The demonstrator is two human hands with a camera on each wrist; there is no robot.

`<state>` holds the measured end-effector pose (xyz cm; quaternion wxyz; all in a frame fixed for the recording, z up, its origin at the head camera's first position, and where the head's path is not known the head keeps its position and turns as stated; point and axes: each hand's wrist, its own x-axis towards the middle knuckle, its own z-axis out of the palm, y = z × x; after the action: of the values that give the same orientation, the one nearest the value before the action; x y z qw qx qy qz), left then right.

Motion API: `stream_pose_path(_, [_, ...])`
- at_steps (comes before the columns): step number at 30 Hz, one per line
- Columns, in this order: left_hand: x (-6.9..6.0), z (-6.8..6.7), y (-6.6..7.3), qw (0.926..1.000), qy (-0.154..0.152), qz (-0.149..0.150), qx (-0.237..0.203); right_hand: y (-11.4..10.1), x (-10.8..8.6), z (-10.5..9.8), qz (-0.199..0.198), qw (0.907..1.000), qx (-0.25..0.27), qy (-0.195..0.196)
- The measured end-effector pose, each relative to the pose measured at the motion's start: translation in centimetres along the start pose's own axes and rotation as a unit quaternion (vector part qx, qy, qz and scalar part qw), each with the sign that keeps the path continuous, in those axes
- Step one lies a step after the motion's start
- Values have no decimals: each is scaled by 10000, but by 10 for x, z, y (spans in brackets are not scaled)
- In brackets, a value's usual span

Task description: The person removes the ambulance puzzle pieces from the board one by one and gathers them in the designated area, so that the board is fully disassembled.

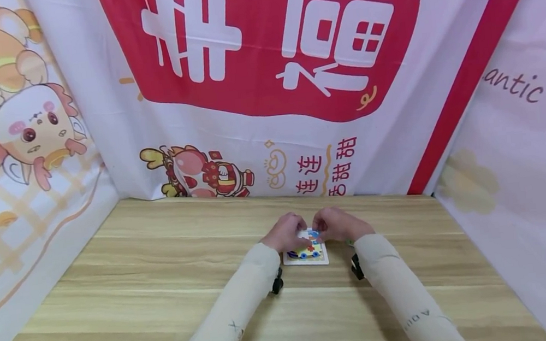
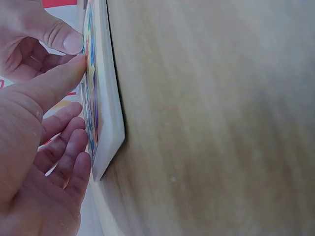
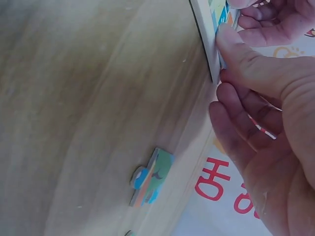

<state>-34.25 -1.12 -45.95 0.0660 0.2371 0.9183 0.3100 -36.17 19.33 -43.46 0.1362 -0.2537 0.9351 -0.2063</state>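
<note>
A small square puzzle board (image 1: 306, 261) with a white rim and a colourful vehicle picture lies flat on the wooden table. My left hand (image 1: 286, 232) is at its upper left, and in the left wrist view the thumb of that hand (image 2: 34, 128) touches the picture, other fingers loosely bent beside the board (image 2: 106, 108). My right hand (image 1: 341, 224) is at the upper right; in the right wrist view its thumb (image 3: 230, 39) presses on the picture near the board's edge (image 3: 209, 44). Whether either hand pinches a piece is hidden.
A loose puzzle piece (image 3: 153, 179), green and blue, lies on the table beside the right hand, with part of another (image 3: 129, 233) at the lower edge of that view. Printed cloth (image 1: 266, 100) hangs behind the table (image 1: 187, 255) and at both sides.
</note>
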Motion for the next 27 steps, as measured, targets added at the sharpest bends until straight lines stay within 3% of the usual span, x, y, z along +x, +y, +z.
stream_pose_path(8, [1,3,0,10000,-14,-51,6,12,-4,5,-179,9974,577,382])
stream_pose_path(17, [2,2,1,9999,41,-71,-67,12,-5,1,91,9967,569,576])
stream_pose_path(27, [1,1,-1,9999,87,-82,-45,23,-15,-17,-288,9929,728,897])
